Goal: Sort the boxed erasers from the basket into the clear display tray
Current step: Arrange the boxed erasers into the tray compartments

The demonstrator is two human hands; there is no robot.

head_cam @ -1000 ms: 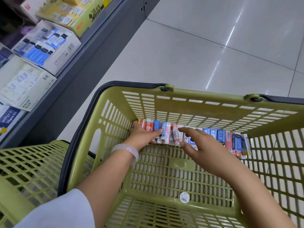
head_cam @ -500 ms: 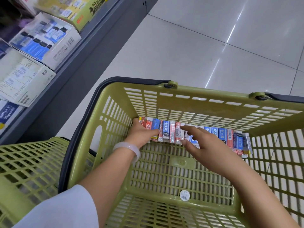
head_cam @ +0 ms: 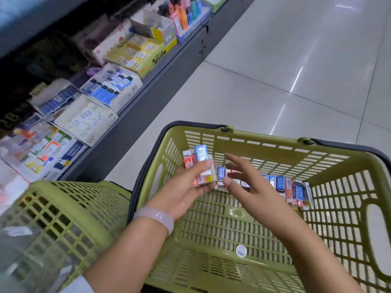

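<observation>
1. Left hand (head_cam: 186, 187): grips a bunch of boxed erasers (head_cam: 198, 163), raised above basket (head_cam: 264, 144) floor.
2. Right hand (head_cam: 243, 182): fingers spread, holding nothing, just beside the bunch.
3. Remaining erasers (head_cam: 289, 189): lined along the far wall.

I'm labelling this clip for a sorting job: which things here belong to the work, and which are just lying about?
Belongs to the job:
- left hand gripping a bunch of boxed erasers
- right hand, fingers spread
- eraser row in the green basket

Just lying about:
- second basket
- shelf boxes
- round sticker
</observation>
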